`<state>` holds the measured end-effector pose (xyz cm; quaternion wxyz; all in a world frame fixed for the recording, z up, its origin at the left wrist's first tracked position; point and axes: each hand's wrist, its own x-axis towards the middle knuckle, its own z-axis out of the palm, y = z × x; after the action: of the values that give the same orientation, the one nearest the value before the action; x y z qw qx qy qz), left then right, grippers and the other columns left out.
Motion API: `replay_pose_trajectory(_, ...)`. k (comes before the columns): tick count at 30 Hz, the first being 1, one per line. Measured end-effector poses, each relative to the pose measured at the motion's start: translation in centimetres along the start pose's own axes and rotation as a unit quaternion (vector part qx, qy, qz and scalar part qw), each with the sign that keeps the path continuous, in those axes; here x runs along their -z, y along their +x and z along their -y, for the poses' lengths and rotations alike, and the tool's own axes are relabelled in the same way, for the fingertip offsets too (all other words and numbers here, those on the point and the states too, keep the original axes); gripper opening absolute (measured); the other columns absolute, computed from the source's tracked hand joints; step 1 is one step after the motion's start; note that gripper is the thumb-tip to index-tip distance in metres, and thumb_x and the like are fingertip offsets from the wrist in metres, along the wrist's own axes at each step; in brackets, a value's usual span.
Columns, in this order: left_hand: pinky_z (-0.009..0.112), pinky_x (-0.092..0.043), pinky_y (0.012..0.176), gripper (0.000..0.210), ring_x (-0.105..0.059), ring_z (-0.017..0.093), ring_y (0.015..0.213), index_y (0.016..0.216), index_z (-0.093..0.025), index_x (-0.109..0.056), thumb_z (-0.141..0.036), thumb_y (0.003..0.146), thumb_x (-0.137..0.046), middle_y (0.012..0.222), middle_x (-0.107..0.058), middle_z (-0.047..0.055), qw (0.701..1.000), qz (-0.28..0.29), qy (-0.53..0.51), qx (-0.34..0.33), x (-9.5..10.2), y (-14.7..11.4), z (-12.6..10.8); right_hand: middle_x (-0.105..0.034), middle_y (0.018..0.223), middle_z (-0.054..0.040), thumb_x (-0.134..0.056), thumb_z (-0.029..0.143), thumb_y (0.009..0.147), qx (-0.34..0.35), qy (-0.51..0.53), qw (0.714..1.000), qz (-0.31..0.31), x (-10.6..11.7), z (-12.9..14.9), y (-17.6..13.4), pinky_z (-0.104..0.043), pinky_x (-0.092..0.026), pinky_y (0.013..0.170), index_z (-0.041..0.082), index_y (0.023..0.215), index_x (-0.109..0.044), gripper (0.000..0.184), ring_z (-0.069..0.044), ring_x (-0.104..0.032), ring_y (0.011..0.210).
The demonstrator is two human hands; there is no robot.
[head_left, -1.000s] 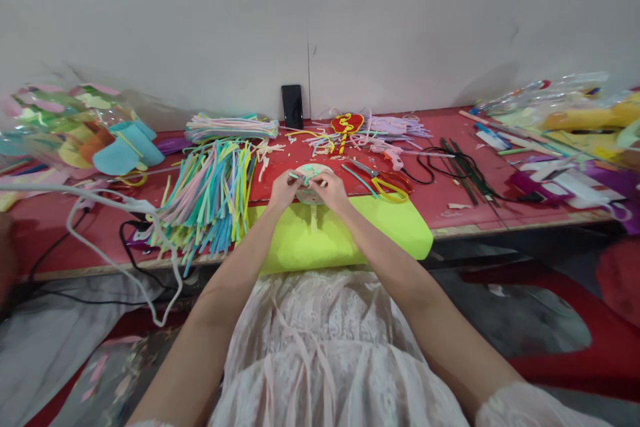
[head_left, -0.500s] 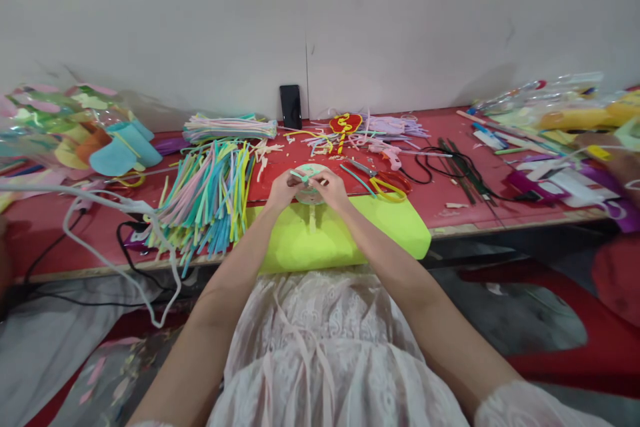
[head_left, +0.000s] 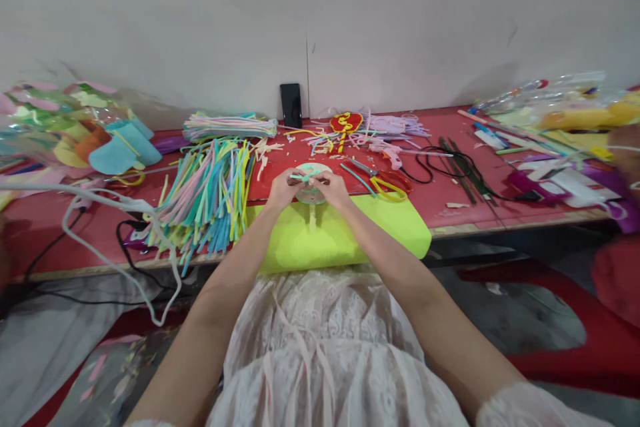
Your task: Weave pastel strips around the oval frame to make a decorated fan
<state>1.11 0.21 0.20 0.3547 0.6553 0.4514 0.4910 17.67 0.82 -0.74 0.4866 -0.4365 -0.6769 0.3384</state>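
Note:
Over a round pale disc with a short stick pointing toward me, my two hands meet. My left hand pinches a light green pipe cleaner, whose end shows past the fingertips. Right beside it, the fingers of my right hand are closed at the same green piece. The fingers hide part of the disc and where the pipe cleaner touches it. Beneath the hands lies a bright yellow-green sheet at the table's front edge.
Loose coloured pipe cleaners lie to the left, with a bundle behind. Yellow-handled scissors, a pink glue gun and black cable are right. A phone leans on the partition; a red-and-yellow heart shape lies near it.
My right fingers have shifted slightly and closed in on the green pipe cleaner. The left hand stays nearly in place, and the disc and table items look unmoved.

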Motion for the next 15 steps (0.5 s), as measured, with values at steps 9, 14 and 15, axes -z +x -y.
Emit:
replay_pose_trajectory(9,0.028,-0.048,0.079,0.025,-0.062,0.014,0.080,0.091,-0.016,-0.059,-0.034,0.074,-0.057,0.089,-0.066,0.005,0.999,0.032,0.023,-0.021,0.74,0.26,-0.15,-0.064,0.079,-0.0036,-0.059,0.040,0.075,0.047,-0.007,0.999,0.001,0.14,-0.14,0.28,-0.026,-0.046,0.068,0.017,0.079,-0.066,0.024,-0.013,-0.058,0.071)
replay_pose_trajectory(14,0.028,-0.049,0.073,0.023,-0.061,0.013,0.074,0.086,-0.016,-0.059,-0.033,0.070,-0.061,0.080,-0.066,0.003,1.000,0.013,0.011,-0.001,0.51,0.23,0.03,-0.062,0.081,-0.0037,-0.056,0.045,0.077,0.062,-0.009,0.998,0.007,0.06,-0.18,0.22,-0.025,-0.045,0.068,0.018,0.081,-0.064,0.029,-0.014,-0.058,0.074)
replay_pose_trajectory(15,0.027,-0.049,0.073,0.022,-0.061,0.013,0.073,0.086,-0.016,-0.059,-0.032,0.070,-0.061,0.080,-0.066,0.003,1.000,0.004,0.010,0.001,0.44,0.21,0.06,-0.062,0.080,-0.0037,-0.053,0.046,0.079,0.066,-0.016,0.998,0.005,0.04,-0.11,0.18,-0.025,-0.045,0.068,0.017,0.080,-0.064,0.031,-0.014,-0.057,0.074)
